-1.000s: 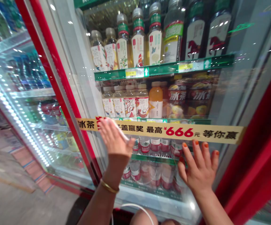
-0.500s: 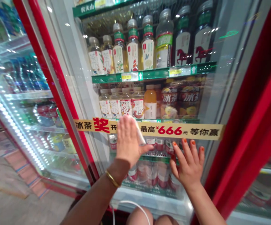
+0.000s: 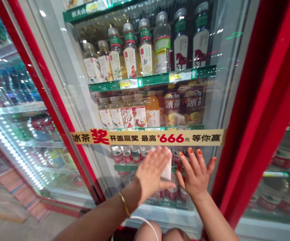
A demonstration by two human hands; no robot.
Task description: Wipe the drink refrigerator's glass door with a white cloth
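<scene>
My left hand point(image 3: 152, 172) lies flat against the glass door point(image 3: 92, 110) of a drinks fridge and presses a white wipe point(image 3: 167, 168) onto it, just below the yellow sticker strip point(image 3: 145, 137). A gold bangle sits on that wrist. My right hand point(image 3: 194, 174), with orange nails, rests open and spread on the glass right beside it, holding nothing. Behind the glass stand rows of tea bottles point(image 3: 127, 57) and water bottles.
The red door frame point(image 3: 250, 110) rises at the right, and another red frame edge point(image 3: 47, 97) slants at the left. A lit cooler with shelves point(image 3: 16, 110) stands further left. My knees point(image 3: 160, 234) and a white cable show at the bottom.
My left hand has slid the wipe along the glass from the left end of the sticker rightward and down, ending next to my right hand. The view has shifted right.
</scene>
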